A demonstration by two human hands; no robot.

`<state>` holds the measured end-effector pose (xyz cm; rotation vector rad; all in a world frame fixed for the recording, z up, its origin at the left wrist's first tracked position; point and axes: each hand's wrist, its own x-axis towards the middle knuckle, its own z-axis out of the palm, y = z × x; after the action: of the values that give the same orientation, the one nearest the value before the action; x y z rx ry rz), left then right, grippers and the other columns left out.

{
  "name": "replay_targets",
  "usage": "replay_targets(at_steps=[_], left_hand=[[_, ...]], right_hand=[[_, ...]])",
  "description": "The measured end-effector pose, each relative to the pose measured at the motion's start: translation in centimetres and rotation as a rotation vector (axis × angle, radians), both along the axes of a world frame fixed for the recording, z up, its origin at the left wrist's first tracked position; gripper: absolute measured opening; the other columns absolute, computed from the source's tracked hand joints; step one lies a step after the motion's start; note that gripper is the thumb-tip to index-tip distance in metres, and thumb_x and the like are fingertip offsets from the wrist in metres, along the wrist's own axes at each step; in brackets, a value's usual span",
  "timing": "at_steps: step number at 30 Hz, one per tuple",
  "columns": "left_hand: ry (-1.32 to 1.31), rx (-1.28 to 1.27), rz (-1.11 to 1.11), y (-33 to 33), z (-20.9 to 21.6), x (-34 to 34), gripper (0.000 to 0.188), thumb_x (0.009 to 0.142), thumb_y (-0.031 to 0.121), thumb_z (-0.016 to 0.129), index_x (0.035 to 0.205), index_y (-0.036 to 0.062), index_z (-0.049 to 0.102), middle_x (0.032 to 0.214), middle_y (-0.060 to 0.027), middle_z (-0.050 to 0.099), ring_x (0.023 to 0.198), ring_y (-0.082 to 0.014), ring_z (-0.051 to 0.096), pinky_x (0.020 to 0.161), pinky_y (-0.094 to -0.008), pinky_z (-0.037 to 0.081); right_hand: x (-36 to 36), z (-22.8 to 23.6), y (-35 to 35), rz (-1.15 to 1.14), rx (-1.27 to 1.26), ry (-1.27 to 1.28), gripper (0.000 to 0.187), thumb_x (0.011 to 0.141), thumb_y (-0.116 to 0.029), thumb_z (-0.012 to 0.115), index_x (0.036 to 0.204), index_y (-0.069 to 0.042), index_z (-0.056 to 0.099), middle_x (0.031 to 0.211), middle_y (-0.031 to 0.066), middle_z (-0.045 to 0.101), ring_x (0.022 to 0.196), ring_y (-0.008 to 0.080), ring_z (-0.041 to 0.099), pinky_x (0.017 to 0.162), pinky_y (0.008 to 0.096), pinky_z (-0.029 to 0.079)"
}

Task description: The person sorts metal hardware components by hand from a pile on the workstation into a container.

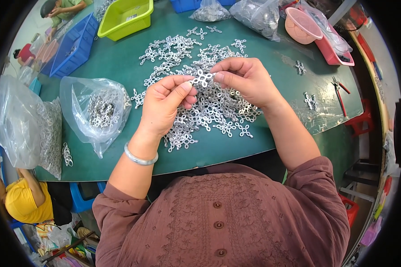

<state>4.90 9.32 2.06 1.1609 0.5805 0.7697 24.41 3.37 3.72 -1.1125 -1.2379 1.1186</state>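
Between my two hands, above the middle of the table, is a cross-shaped silver metal link piece (202, 78) made of small rings. My left hand (168, 95) pinches its left end between thumb and fingers. Its right end is pinched by my right hand (245, 79). Under and around my hands spreads a large heap of similar metal link pieces (209, 109), with several lying loose at its far side. Left of the heap, an opened clear plastic bag (71, 100) holds metal rings (103, 109). Exactly what my fingertips cover on the piece is hidden.
Pliers with red handles (341, 95) lie on the green table (294, 66) at the right, near a few loose pieces (310, 101). A lime-green basket (124, 20), a blue bin (75, 46) and a pink basket (304, 26) stand far off. Another person in yellow (26, 202) is at lower left.
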Motion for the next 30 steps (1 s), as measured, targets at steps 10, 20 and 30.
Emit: replay_targets(at_steps=[10, 20, 30], left_hand=[[-0.004, -0.009, -0.02, 0.1, 0.0, -0.5, 0.02, 0.088, 0.01, 0.05, 0.103, -0.0005, 0.058, 0.08, -0.007, 0.062, 0.065, -0.0113, 0.059, 0.057, -0.0218, 0.048], [0.106, 0.071, 0.052, -0.2, 0.0, -0.1, 0.019, 0.087, 0.014, 0.051, 0.097, -0.0003, 0.06, 0.074, -0.0045, 0.06, 0.061, -0.0106, 0.056, 0.054, -0.0212, 0.045], [0.163, 0.242, 0.013, -1.0, -0.7, 0.6, 0.017, 0.088, 0.011, 0.051, 0.097, -0.0002, 0.06, 0.074, -0.003, 0.059, 0.06, -0.0075, 0.054, 0.052, -0.0189, 0.042]], right_hand=[[-0.3, -0.2, 0.2, -0.01, 0.032, -0.048, 0.015, 0.079, -0.007, 0.06, 0.091, 0.002, 0.062, 0.073, -0.0001, 0.06, 0.065, 0.0044, 0.051, 0.059, 0.0189, 0.043], [1.3, 0.7, -3.5, -0.157, 0.233, -0.423, 0.01, 0.078, -0.006, 0.06, 0.087, -0.001, 0.061, 0.074, 0.0037, 0.058, 0.067, 0.0083, 0.052, 0.06, 0.0218, 0.042], [11.5, -3.6, -14.9, -1.141, 0.15, -0.8, 0.005, 0.075, -0.004, 0.061, 0.078, -0.002, 0.062, 0.072, 0.0072, 0.058, 0.061, 0.0146, 0.055, 0.056, 0.0249, 0.044]])
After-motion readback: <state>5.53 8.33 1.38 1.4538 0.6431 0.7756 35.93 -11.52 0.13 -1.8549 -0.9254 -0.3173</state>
